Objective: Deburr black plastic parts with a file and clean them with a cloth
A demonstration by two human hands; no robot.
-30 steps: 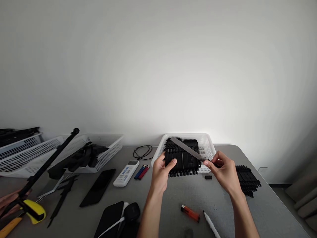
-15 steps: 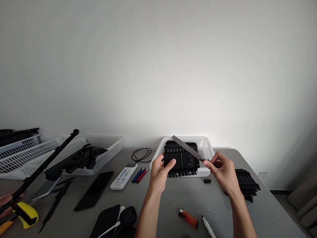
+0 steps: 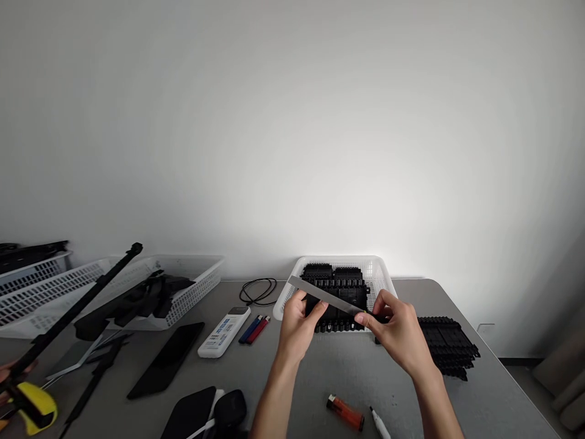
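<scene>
My left hand (image 3: 295,323) is closed on the left side of a black plastic part (image 3: 340,317) with a row of small knobs along its edges, held up in front of the white basket. My right hand (image 3: 397,329) grips the dark handle of a flat grey metal file (image 3: 326,296). The file slants up to the left across the part, its far end above my left fingers. Whether it touches the part's surface I cannot tell. More black plastic parts (image 3: 317,270) lie in the white basket (image 3: 381,277) behind.
Right of my hands is a stack of black parts (image 3: 448,341). Nearer lie an orange lighter (image 3: 345,413) and a white marker (image 3: 379,424). Leftward are two lighters (image 3: 254,329), a white power bank (image 3: 223,332) and a phone (image 3: 165,360). Another person's hand (image 3: 18,372) holds a long black piece.
The file has moved left and down over the part, with my right hand following closer to my left. The black part has tipped, showing more of its knobbed upper edge.
</scene>
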